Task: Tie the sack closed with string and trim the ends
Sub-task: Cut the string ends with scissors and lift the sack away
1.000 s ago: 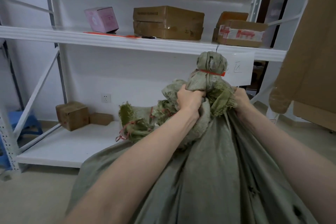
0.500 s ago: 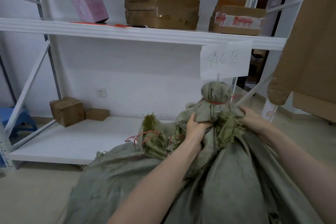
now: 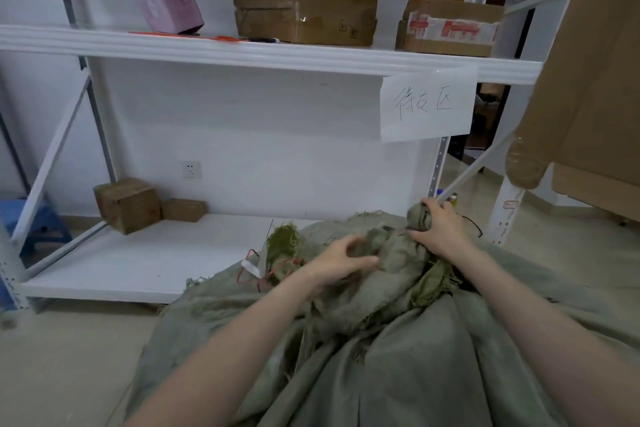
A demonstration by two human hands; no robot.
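Green sack (image 3: 381, 374) lies on floor (image 3: 69, 357) before rack (image 3: 270, 52). Right hand (image 3: 438, 230) grips bunched neck (image 3: 419, 217); left hand (image 3: 341, 260) rests on fabric beside it, grip unclear in blur. Red string (image 3: 277, 270) ends trail loose nearby: trimming apparently left, knot itself hidden.

Light was soft and even, shadows faint; the left hand (image 3: 341, 262) smeared with motion blur, the shelf rail (image 3: 242, 53) bowed toward the edges.
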